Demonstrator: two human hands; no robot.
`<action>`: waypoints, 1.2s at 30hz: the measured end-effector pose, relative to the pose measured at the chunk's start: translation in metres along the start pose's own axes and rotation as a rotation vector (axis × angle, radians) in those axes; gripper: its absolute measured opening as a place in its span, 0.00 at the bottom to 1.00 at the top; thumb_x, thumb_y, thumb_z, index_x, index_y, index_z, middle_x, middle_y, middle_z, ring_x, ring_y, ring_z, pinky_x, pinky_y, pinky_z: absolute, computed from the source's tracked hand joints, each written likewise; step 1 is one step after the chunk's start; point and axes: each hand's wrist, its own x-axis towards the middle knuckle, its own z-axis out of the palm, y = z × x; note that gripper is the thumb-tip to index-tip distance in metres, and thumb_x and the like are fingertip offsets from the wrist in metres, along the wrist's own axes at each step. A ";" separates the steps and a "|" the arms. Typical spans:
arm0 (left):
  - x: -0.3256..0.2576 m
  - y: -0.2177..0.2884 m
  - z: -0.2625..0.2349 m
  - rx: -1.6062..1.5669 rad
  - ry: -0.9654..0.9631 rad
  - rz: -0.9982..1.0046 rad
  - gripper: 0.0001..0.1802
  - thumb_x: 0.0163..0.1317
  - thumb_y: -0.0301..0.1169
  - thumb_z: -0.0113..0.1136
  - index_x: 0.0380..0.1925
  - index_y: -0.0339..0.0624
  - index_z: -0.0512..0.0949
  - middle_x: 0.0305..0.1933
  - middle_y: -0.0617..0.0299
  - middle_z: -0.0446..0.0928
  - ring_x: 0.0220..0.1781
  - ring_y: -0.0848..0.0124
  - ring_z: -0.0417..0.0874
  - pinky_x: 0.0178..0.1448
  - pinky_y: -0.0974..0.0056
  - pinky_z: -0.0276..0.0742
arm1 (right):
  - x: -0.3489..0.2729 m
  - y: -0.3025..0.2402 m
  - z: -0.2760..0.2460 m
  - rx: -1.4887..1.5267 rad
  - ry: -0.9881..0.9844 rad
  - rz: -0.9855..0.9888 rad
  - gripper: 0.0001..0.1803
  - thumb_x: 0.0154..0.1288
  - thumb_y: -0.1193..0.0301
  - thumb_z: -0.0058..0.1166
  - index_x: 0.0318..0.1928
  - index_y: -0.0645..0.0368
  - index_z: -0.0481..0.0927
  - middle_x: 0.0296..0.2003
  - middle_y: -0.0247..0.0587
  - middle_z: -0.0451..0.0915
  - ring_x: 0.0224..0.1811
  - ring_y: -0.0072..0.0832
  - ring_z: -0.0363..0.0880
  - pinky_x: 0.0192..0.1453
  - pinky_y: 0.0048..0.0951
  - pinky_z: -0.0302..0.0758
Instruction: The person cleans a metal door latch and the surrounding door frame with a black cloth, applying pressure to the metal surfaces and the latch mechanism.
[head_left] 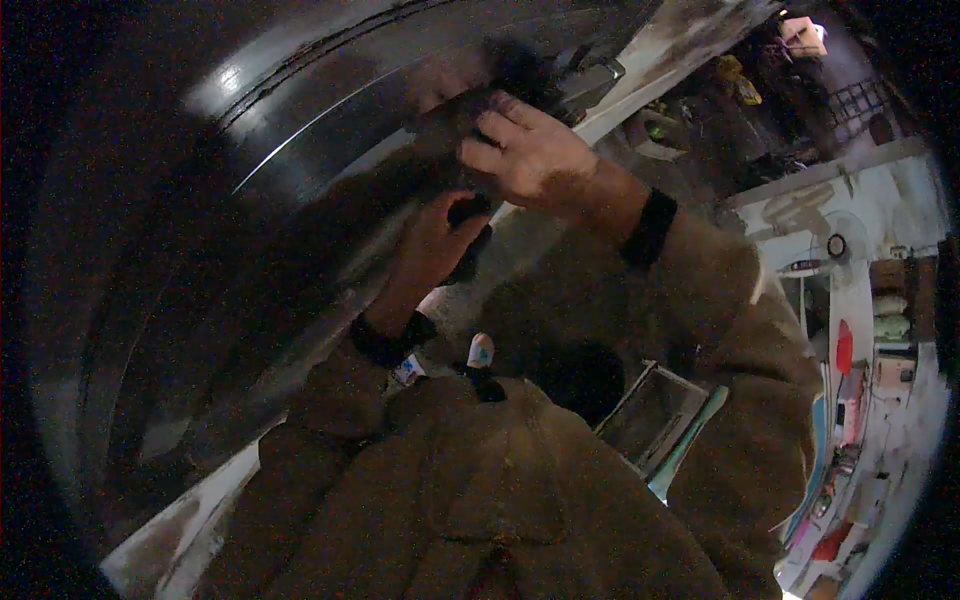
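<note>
White standing fan [838, 246] against the far wall, red container [845, 347] beneath, metal-framed tray [655, 415] on floor, cluttered shelves [890, 320] at right.

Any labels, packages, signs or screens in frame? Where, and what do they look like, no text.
Tag: on the jacket chest below the left hand, small, rounded, white with a blue mark.
Tag: beside the left cuff, small, white with blue.
Sign: on the far right wall, red oval, too blurred for detail.
No screens visible.
</note>
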 end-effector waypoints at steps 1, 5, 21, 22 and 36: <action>-0.001 -0.001 0.001 0.053 0.010 0.001 0.20 0.52 0.37 0.61 0.42 0.38 0.74 0.40 0.49 0.77 0.42 0.59 0.78 0.46 0.61 0.72 | -0.002 0.004 -0.001 -0.102 -0.012 -0.013 0.17 0.45 0.67 0.51 0.40 0.51 0.77 0.43 0.31 0.70 0.54 0.35 0.66 0.62 0.47 0.60; -0.003 0.000 -0.001 -0.085 -0.030 0.027 0.20 0.51 0.37 0.61 0.42 0.38 0.74 0.40 0.49 0.76 0.42 0.59 0.78 0.46 0.61 0.72 | -0.011 0.007 -0.001 -0.431 -0.085 0.021 0.20 0.46 0.66 0.52 0.44 0.49 0.77 0.49 0.32 0.68 0.59 0.36 0.63 0.63 0.51 0.58; -0.037 0.004 -0.013 0.020 -0.058 -0.023 0.20 0.51 0.39 0.62 0.42 0.39 0.75 0.39 0.48 0.77 0.42 0.55 0.78 0.48 0.60 0.72 | 0.006 -0.032 0.028 -0.460 -0.048 0.372 0.18 0.52 0.67 0.46 0.46 0.53 0.73 0.42 0.51 0.71 0.43 0.45 0.71 0.46 0.46 0.70; -0.032 0.006 -0.012 0.028 -0.068 -0.044 0.20 0.51 0.39 0.62 0.42 0.39 0.75 0.39 0.48 0.77 0.42 0.55 0.78 0.48 0.60 0.72 | 0.007 -0.029 0.030 -0.449 -0.034 0.375 0.18 0.53 0.68 0.46 0.46 0.53 0.73 0.42 0.52 0.71 0.42 0.44 0.72 0.45 0.44 0.70; -0.043 0.016 -0.033 -0.191 -0.048 -0.116 0.19 0.52 0.34 0.62 0.42 0.38 0.74 0.39 0.52 0.77 0.40 0.64 0.78 0.45 0.63 0.73 | -0.001 -0.060 0.109 -0.323 -0.224 0.581 0.17 0.52 0.66 0.47 0.44 0.54 0.73 0.44 0.57 0.70 0.41 0.48 0.73 0.40 0.46 0.72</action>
